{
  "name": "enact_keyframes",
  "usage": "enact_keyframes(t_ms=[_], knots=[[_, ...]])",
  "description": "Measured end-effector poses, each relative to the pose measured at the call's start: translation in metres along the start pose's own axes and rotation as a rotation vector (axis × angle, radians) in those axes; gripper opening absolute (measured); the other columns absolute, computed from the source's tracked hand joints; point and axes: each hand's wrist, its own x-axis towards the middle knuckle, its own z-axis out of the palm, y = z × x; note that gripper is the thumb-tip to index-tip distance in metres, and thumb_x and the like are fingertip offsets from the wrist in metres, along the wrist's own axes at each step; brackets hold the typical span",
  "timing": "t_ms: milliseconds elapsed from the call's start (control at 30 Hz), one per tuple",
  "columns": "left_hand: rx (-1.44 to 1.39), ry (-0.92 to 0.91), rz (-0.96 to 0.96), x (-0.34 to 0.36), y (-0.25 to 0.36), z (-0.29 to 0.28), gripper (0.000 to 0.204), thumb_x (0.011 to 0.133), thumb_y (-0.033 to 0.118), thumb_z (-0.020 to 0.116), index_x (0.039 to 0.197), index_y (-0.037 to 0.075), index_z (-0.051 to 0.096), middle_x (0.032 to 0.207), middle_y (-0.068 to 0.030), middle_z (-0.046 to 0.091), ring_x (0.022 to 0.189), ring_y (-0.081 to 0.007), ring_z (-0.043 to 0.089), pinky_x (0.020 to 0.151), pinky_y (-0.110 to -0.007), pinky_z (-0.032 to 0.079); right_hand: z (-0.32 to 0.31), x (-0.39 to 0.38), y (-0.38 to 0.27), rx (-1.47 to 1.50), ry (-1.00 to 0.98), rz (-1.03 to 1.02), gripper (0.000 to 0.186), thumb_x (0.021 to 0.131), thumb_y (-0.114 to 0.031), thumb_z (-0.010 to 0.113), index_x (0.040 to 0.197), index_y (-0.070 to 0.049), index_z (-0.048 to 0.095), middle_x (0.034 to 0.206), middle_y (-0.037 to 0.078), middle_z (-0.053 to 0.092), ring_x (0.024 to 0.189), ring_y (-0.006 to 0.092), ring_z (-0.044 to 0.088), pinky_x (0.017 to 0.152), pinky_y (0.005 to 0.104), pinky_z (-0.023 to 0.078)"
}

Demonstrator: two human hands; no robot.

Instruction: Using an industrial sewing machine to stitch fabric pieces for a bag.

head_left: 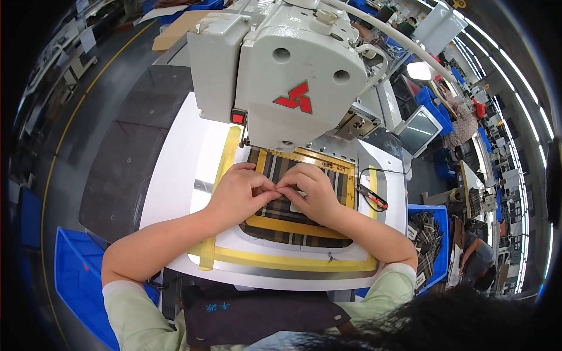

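My left hand [241, 190] and my right hand [310, 190] meet fingertip to fingertip, thumbs and forefingers pinched. Whatever lies between the fingertips is too small or too hidden to make out. Just beneath them is a dark plaid fabric piece [272, 168] with pale stripes. A yellow frame [295, 226] lies flat over this cloth, which shows inside it and past its near edge. Behind my hands stands the white head of a large sewing machine [293, 76]. Under my right palm, a small pale patch is partly covered.
Thread snips [373, 199] lie right of the frame. Yellow tape [293, 260] edges the white work plate [170, 199]. A blue bin [433, 234] on the right holds plaid pieces; another blue bin [82, 275] stands at left. A tablet-like screen [420, 130] is at back right.
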Motion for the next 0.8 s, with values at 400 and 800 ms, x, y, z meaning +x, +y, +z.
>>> enact_keyframes(t_ms=[400,800], knots=[[-0.085,0.031,-0.133,0.005,-0.002,-0.006,0.015,0.078,0.021,0.067,0.077,0.006,0.07,0.058,-0.0062,0.058,0.058,-0.0207,0.055,0.098,-0.038,0.038,-0.002,0.003,0.005,0.256,-0.015,0.194,0.015,0.078,0.001,0.066,0.093,-0.003,0.064,0.086,0.01,0.063,0.078,0.0232,0.061,0.07,0.0304,0.049],[-0.081,0.015,-0.089,0.001,0.0,-0.003,0.015,0.078,0.02,0.067,0.078,0.005,0.068,0.061,-0.0065,0.061,0.058,-0.0201,0.057,0.099,-0.038,0.038,0.003,0.004,0.005,0.079,0.028,-0.023,0.017,0.072,0.002,0.068,0.085,-0.005,0.059,0.082,0.007,0.06,0.076,0.0248,0.058,0.068,0.0319,0.046]])
